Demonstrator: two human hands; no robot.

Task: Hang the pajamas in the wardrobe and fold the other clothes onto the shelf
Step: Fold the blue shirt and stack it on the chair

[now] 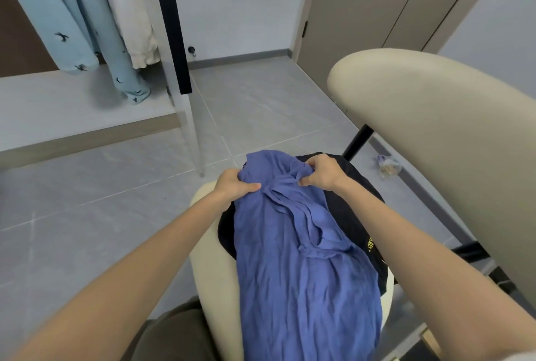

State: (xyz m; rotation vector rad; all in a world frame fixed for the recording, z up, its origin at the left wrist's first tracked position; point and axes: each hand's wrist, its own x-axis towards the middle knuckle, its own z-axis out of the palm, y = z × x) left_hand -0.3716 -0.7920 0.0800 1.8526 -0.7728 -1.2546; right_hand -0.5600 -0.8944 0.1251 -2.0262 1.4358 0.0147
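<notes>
Left grip [235, 184], right grip [321, 170] pinch blue shirt [304, 273] far end, lengthwise.

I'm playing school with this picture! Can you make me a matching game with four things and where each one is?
Things:
1. blue shirt
2. black cloth
3. pajamas
4. wrapper

Places:
A. hanging in the wardrobe
B. on the floor
C. gripped by the left hand and right hand
D. on the chair, under the blue shirt

Pairs: 1-C, 2-D, 3-A, 4-B
</notes>
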